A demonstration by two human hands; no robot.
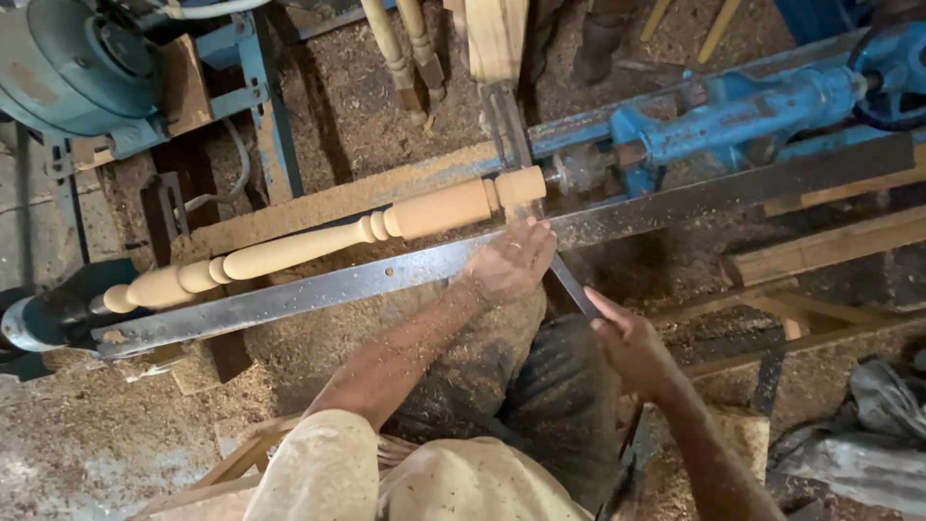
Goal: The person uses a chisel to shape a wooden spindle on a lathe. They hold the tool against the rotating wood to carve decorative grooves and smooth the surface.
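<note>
Both hands' fingers grip a chisel (569,285), its tip against the turned spindle (328,241).

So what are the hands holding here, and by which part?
Both hold one long dark metal turning tool: the right hand grips its rear end, the left hand presses its front end on the grey steel rest bar.

Left hand (508,260): bare, forearm uncovered up to a short cream sleeve (318,473) at 7 o'clock, cloth peppered with fine wood dust and small chips; a thin ring shows on one finger. Right hand (629,342): bare too, forearm bare all the way to the frame edge at 5 o'clock, no glove or watch. Dark grey trousers (540,396) over the lap, dusted with sawdust, cream shirt hem below.
</note>
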